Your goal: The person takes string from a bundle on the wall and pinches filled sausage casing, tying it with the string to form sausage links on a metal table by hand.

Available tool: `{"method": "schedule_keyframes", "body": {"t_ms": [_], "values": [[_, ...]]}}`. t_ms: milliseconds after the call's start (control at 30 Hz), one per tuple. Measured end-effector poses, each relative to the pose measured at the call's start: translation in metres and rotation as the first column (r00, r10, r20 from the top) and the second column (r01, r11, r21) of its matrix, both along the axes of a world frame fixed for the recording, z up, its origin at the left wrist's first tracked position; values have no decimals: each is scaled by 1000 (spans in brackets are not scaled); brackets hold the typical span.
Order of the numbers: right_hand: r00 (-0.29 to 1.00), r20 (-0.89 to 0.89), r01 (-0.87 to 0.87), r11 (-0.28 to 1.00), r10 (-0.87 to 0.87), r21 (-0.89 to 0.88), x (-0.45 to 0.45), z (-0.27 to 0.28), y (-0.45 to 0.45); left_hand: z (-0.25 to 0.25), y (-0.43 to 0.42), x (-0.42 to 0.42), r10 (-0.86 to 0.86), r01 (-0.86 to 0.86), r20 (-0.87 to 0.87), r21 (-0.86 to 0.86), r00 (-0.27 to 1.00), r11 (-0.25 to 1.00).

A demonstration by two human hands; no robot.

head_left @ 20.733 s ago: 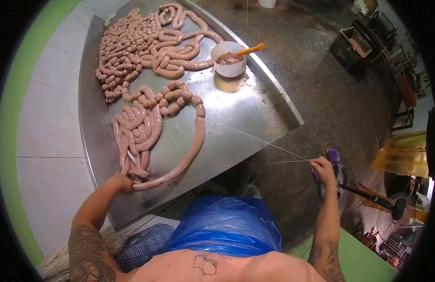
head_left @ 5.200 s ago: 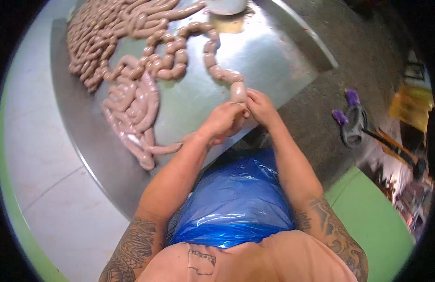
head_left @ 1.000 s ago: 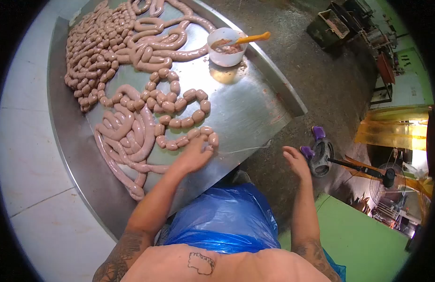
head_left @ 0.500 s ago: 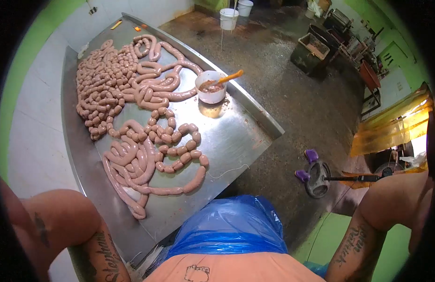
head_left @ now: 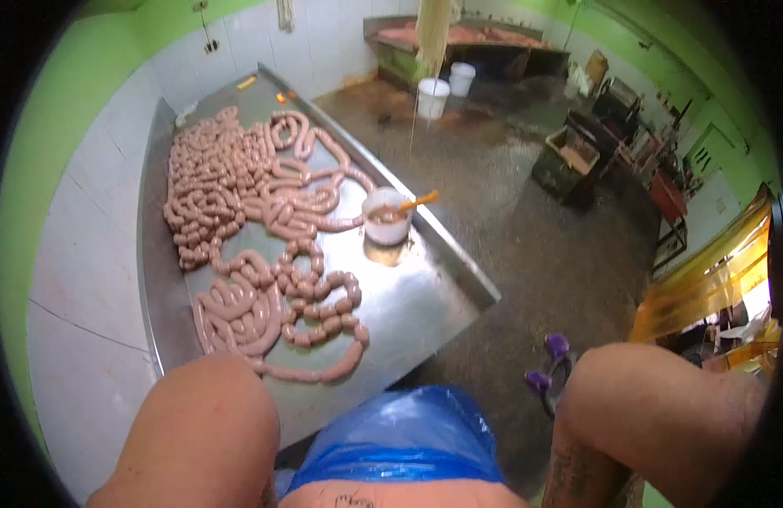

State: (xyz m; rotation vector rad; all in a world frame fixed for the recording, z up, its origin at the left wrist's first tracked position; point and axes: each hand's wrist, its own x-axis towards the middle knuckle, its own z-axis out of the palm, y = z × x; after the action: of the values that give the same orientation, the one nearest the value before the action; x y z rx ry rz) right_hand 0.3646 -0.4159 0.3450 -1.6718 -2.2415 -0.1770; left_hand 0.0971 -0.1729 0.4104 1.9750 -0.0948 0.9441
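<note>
Spreading over the steel bench [head_left: 413,309], the sausages [head_left: 218,173] lie in a thick heap of short links at the wall side, with longer loops beside and below it. The left arm [head_left: 205,406] and the right arm [head_left: 654,406] are bent and raised; the left one hides the near wall-side corner of the bench. Both the left hand and the right hand are out of my sight, so I cannot tell how open the fingers are or what they hold. Near the outer raised edge stands a white bowl [head_left: 386,227] with reddish-brown mixture, and an orange-handled tool [head_left: 419,201] leans in it. Farther away, a dark bin [head_left: 566,165] contains something brownish. Two white buckets [head_left: 432,102] stand on the wet floor [head_left: 493,229]; their inside I cannot tell.
</note>
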Motion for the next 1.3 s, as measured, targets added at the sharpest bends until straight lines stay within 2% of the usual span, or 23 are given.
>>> {"method": "schedule_keyframes", "body": {"t_ms": [167,233,367,500,700,1300], "values": [[999,-44,-30,999,30,-13,14,-10,6,-7,-4,6,-5,5,-40,-8,999,1000],[997,-76,-36,999,34,-27,15,6,14,2,-4,16,1,-2,-47,-21,999,1000],[996,-92,-17,1000,17,-4,15,-8,-3,-15,-4,11,35,-37,-48,-36,998,999],[988,-152,24,999,-20,26,9,8,-15,-18,1,13,52,-59,-103,-63,993,996],[974,-227,13,998,3,69,10,3,-8,-45,22,12,84,-101,-147,-111,986,989],[843,-518,62,929,146,364,28,2,46,-74,64,14,111,-127,-149,-107,983,986]]}}
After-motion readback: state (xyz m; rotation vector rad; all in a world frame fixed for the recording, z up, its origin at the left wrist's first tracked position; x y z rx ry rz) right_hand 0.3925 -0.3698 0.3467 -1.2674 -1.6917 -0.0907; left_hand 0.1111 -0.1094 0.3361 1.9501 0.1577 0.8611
